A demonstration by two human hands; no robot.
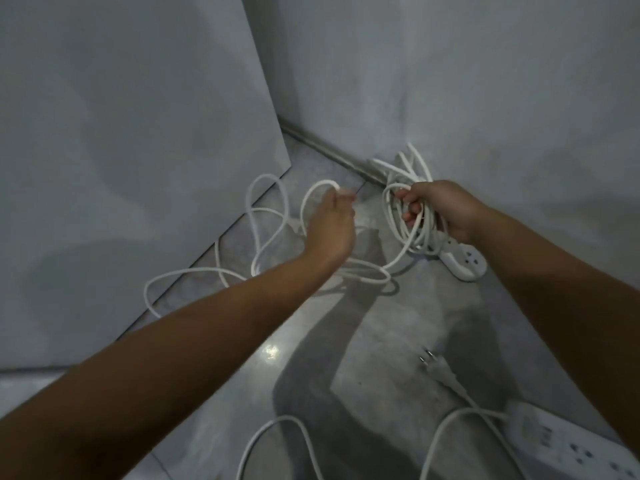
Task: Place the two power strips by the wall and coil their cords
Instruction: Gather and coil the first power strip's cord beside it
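White and flat, the near power strip lies on the concrete floor at the lower right edge. Its long axis runs from the lower right up toward the left. The near cord leaves the strip's upper-left end and curves down out of view. Just beyond, a plug lies on the floor with its prongs pointing away to the upper left.

Further out, the left hand is raised over the floor, its fingers pinched on a loop of the far cord. The slack of that cord sprawls in loose loops along the grey panel at left. The right hand has its fingers curled round a coil of the same cord.

Under that hand the far power strip lies on the floor just beside the wall. Its long axis slants toward the lower right, and its rounded end is the nearer one.
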